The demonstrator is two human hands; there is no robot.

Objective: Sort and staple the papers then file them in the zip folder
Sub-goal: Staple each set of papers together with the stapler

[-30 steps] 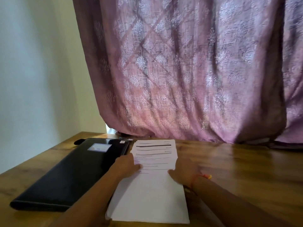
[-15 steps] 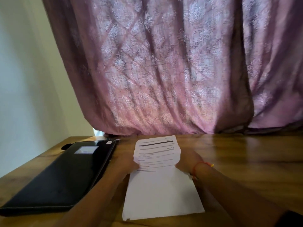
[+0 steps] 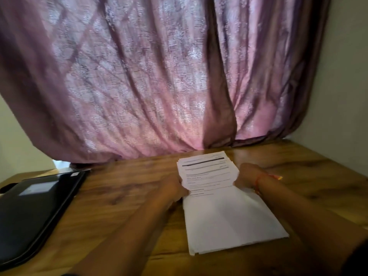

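A stack of white printed papers (image 3: 223, 208) lies on the wooden table (image 3: 123, 198), text at its far end. My left hand (image 3: 173, 188) grips the stack's left edge and my right hand (image 3: 247, 177), with a red thread at the wrist, grips its right edge. The far part of the stack bows up a little between the two hands. A black zip folder (image 3: 33, 214) with a pale label lies flat at the left, well apart from the papers. No stapler shows in view.
A purple patterned curtain (image 3: 149, 76) hangs down to the table's far edge. Pale walls stand at the left and the right. The table's right edge runs close to the right wall.
The papers have moved to the right, away from the black folder, with both hands on their sides. The view has swung to the right too.
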